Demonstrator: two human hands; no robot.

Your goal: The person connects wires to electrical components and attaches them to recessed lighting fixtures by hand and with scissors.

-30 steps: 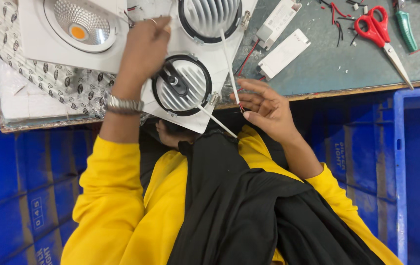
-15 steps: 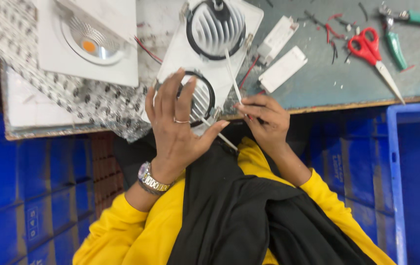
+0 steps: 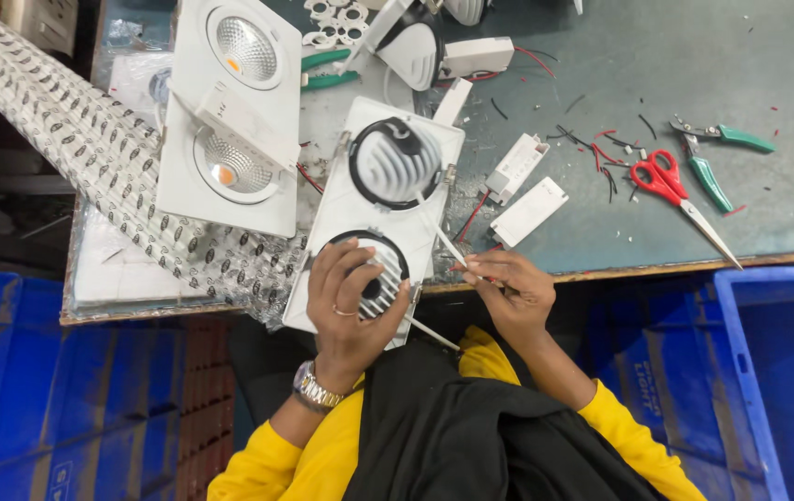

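Head view, left hand (image 3: 352,306) cupping finned heat sink (image 3: 380,283), right hand (image 3: 508,295) pinching white wire (image 3: 450,249)

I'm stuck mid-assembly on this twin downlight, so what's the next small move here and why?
Probably guide the white wire in toward the near heat sink. The left hand already cups that finned unit in the white fixture plate, and the right hand pinches the wire's end just off the table edge.

Yellow sleeves, black cloth over the chest, silver wristwatch (image 3: 315,391), ring (image 3: 345,312) on left hand.
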